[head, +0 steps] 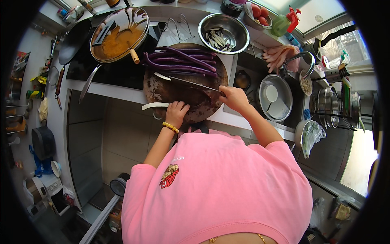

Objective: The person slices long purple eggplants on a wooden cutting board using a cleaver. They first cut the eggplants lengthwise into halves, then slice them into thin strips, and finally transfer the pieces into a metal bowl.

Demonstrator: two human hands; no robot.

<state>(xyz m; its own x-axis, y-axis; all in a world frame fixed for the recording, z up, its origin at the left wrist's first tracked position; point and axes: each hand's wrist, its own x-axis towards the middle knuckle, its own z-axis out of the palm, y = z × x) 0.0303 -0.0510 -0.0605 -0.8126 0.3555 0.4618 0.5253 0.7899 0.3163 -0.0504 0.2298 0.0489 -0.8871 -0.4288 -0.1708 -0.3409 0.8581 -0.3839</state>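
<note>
My right hand (234,97) grips the handle of a kitchen knife (195,84), its blade reaching left over a round, worn cutting board (158,88). Beside the blade's tip lies a short pale eggplant piece (162,76). At the board's near edge my left hand (176,113) holds a long split eggplant strip (154,105), its white cut face up and its far left end out past the board. Several whole long purple eggplants (182,61) are heaped across the back of the board. Behind, cut eggplant pieces (218,39) lie in a steel bowl (244,33).
A glass-lidded pan (122,36) of orange-brown food sits on the black cooktop (122,74) at left, its handle (90,82) jutting toward the front edge. Right of the board, the sink (254,65) holds a basin (275,97). A wire rack (178,29) stands behind the board.
</note>
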